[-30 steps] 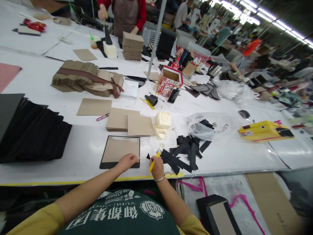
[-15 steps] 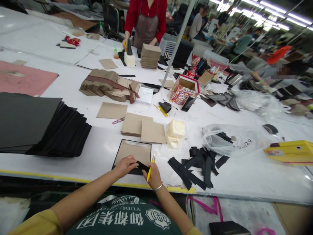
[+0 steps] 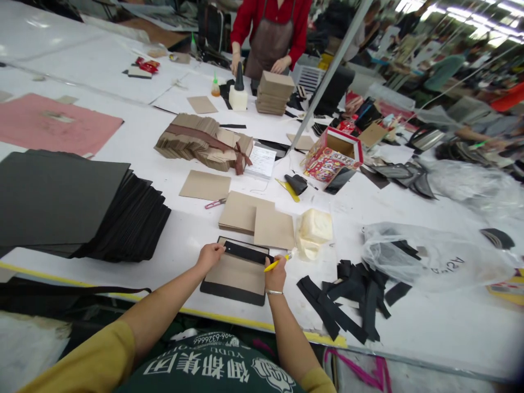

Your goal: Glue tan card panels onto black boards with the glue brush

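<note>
A black strip (image 3: 248,252) is stretched between my two hands over the far part of a beige board with black edges (image 3: 237,276). My left hand (image 3: 210,256) pinches the strip's left end. At its right end my right hand (image 3: 276,274) grips the strip and also keeps a yellow-handled brush (image 3: 272,266) between the fingers, bristles pointing right. Along the board's near edge runs a wide black band. Just beyond lie beige boards (image 3: 274,226), and a white glue container (image 3: 315,226) stands to their right.
Loose black strips (image 3: 356,297) lie on the right beside a clear plastic bag (image 3: 434,254). A tall stack of black sheets (image 3: 73,202) is on the left. Tied beige pieces (image 3: 200,139) and a red box (image 3: 333,155) sit farther back. A co-worker in a red shirt (image 3: 301,27) stands across the table.
Both hands have moved from the board's near edge to its far part, spreading apart with a black strip stretched between them. A black band now shows along the near edge. The camera view has shifted left.
</note>
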Motion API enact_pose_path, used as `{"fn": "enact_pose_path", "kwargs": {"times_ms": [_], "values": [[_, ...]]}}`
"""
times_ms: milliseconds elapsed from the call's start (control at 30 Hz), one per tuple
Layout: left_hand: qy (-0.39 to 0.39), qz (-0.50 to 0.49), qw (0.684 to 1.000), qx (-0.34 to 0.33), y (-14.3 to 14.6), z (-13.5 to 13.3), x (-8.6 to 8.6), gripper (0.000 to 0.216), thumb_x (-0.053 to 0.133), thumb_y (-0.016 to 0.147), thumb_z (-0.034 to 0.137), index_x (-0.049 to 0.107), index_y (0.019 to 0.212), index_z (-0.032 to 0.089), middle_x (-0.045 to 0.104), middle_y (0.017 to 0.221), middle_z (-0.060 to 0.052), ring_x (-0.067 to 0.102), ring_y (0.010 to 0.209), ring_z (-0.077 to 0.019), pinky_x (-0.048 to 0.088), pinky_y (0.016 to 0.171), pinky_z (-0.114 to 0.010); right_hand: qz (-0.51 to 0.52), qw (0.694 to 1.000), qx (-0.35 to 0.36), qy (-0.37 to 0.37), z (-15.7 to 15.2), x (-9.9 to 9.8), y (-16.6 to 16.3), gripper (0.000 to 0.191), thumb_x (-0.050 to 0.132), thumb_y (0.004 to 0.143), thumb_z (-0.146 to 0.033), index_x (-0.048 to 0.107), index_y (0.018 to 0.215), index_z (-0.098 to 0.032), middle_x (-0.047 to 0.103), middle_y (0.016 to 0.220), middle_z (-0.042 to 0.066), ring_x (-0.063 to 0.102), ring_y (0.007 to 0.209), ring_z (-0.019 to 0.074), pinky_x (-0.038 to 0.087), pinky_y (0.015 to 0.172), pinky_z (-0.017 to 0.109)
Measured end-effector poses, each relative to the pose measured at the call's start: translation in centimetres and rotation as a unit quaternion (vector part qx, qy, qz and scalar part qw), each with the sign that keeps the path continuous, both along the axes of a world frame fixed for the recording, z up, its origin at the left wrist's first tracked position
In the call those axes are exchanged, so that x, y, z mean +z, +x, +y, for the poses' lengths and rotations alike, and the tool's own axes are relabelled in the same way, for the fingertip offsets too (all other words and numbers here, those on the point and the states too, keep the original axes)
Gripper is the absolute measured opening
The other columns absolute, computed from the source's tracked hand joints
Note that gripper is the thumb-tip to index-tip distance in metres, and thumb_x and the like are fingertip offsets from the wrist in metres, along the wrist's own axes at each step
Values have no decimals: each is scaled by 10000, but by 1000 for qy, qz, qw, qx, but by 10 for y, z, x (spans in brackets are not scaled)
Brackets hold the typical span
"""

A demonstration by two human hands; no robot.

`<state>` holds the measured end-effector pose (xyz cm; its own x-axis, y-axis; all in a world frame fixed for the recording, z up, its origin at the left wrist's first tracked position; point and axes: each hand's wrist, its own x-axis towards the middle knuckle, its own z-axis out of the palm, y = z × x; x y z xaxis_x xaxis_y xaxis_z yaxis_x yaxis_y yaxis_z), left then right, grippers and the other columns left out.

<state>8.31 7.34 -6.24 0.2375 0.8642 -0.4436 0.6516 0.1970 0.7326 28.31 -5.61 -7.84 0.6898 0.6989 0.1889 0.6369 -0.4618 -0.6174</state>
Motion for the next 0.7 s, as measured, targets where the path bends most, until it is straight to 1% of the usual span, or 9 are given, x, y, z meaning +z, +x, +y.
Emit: {"fn": "enact_pose_path", "kwargs": {"times_ms": [133,300,533,700], "values": [[54,55,997,21,0,9,-7,269,486,733,383,604,625,166,598,611,-9,519,616,-127,349,584,-223,12,1000,-5,-8,15,-17,1,283,422,811,-432,413,923,-172,542,759,35,571,657,171,418,596,269],[69,96,993,29,3,13,-13,281,456,766,371,593,631,167,616,645,-24,523,617,-134,336,581,-229,-4,1000,-15,-23,24,-32,-1,304,396,822,-440,425,932,-158,558,770,52,568,650,171,404,571,265],[58,128,990,33,5,17,-18,281,457,767,378,584,628,169,620,646,-28,528,602,-137,320,552,-227,-3,999,-25,-37,32,-37,-2,301,406,813,-437,442,915,-156,575,783,59,569,648,172,398,563,267],[60,136,988,30,6,17,-21,273,451,762,377,574,623,177,615,641,-28,525,598,-142,314,546,-232,14,999,-30,-35,33,-41,1,290,409,817,-422,432,940,-160,578,768,47,571,661,167,401,573,260]]}}
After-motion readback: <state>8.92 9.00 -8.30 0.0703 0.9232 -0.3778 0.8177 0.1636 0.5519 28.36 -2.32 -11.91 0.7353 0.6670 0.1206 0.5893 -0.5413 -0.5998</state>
